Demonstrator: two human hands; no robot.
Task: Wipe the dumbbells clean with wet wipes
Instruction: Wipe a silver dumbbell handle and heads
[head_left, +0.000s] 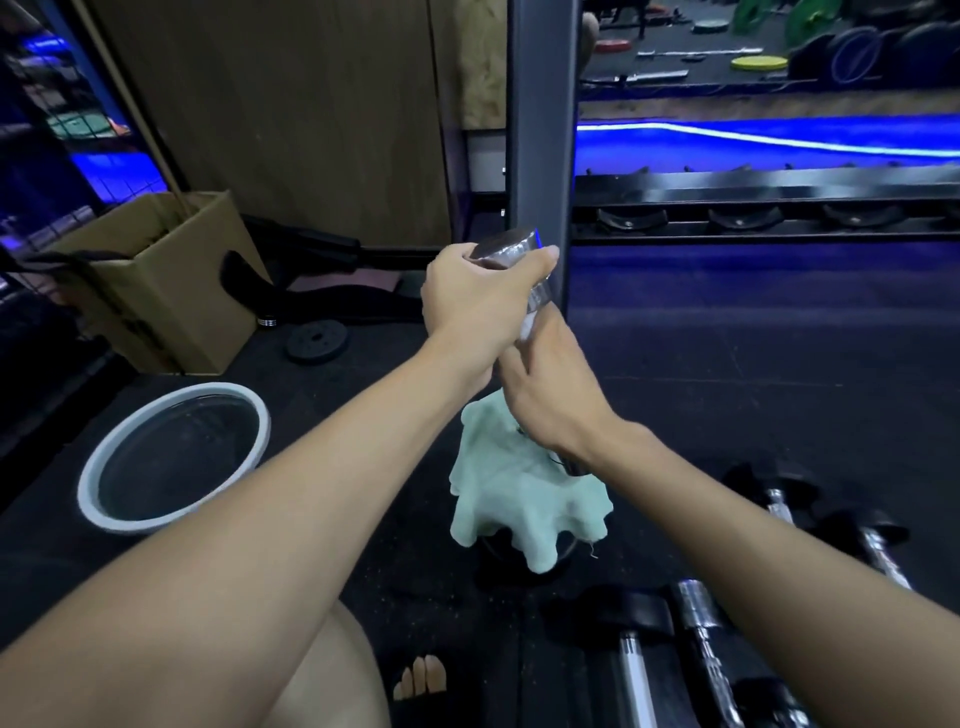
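dumbbell in hand: I had one chrome dumbbell (511, 248) up in the air in front of me, pretty much dead center, tilted so its long axis ran from the top head down and toward me.

left hand: my left hand (475, 299) was wrapped around the upper head, fingers curled over it, thumb poking out on the right side. Solid hold on the dumbbell.

right hand: my right hand (550, 387) sat just below the left, closed around the handle with the pale green cloth (519, 493) bunched in it. The rest of the cloth hung down and draped over the lower end, so I couldn't really see the bottom head.

the bit that mattered: the two hands were nearly touching along the bar, left above, right below. My guess was the wiping hand had to slide along that tilted axis while the left kept the top steady.

water: a white-rimmed basin (171, 462) sat on the floor off to my left, well apart from the hands.

still to do: more dumbbells (696, 613) lay on the dark mat (727, 374) down at lower right, nearer my right arm. Couldn't tell whether they'd been cleaned.

background: cardboard box (166, 280) at left, an empty dumbbell rack (753, 218) behind.
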